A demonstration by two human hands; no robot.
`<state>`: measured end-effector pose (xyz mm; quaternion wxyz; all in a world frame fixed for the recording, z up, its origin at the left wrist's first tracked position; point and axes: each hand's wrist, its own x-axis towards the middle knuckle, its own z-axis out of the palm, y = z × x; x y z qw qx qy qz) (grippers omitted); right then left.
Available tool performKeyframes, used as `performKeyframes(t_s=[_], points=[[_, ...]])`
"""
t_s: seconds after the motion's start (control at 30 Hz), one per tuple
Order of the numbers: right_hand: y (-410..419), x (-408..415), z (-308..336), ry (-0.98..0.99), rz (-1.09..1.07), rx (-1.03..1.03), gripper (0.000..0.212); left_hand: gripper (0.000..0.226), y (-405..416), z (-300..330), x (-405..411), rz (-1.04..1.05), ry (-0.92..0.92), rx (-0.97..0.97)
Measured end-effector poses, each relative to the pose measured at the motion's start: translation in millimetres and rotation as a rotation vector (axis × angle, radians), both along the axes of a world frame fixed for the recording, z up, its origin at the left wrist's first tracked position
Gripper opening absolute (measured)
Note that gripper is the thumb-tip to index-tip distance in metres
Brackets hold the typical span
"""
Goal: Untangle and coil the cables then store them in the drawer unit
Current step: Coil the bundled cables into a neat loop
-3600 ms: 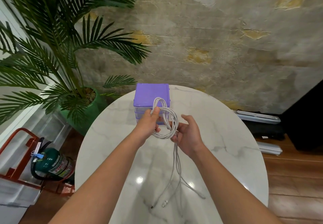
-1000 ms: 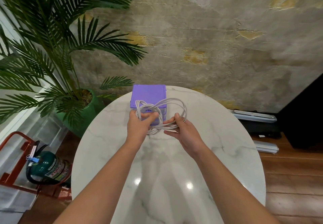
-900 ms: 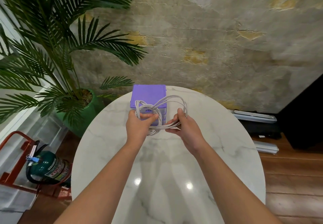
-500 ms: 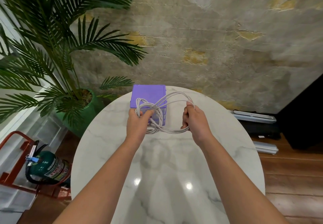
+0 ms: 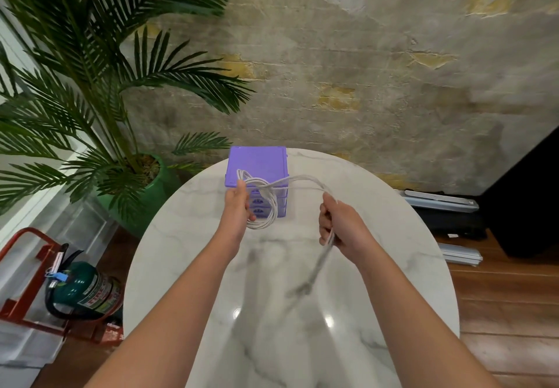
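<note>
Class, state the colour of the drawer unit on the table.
Purple drawer unit, clearest in the head view.

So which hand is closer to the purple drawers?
Left. The left hand holds the cable coil right before the purple drawer unit; the right hand is off to its right.

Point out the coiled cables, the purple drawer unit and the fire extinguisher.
coiled cables [image 5: 271, 217]: head view, lower right curve of the loop beside the left hand.
purple drawer unit [image 5: 258, 160]: head view, its top panel.
fire extinguisher [image 5: 87, 289]: head view, green cylinder body.
</note>
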<state>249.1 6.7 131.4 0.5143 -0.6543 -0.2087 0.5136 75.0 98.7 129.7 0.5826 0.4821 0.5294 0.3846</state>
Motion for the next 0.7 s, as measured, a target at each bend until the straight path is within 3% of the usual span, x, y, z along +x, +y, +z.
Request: performKeyframes(t_s=[0.2, 0.33, 0.5, 0.7], points=[[-20.1, 5.5, -17.9, -0.182, 0.476, -0.337, 0.022, 0.039, 7.5, 1.2, -8.4, 0.026, -0.067, -0.017], [-14.9, -6.8, -15.8, -0.248, 0.686, -0.269, 0.032, 0.041, 1.0, 2.6, -1.7, -0.037, -0.136, -0.08], [-0.4, -28.3, -9.4, -0.187, 0.411, -0.07, 0.048, 0.046, -11.2, 1.9, 7.6, -0.093, -0.228, -0.166], [1.7, -36.3, -17.8, -0.329, 0.253, -0.025, 0.036, 0.048, -5.9, 4.0, 3.8, -0.113, -0.117, -0.147]])
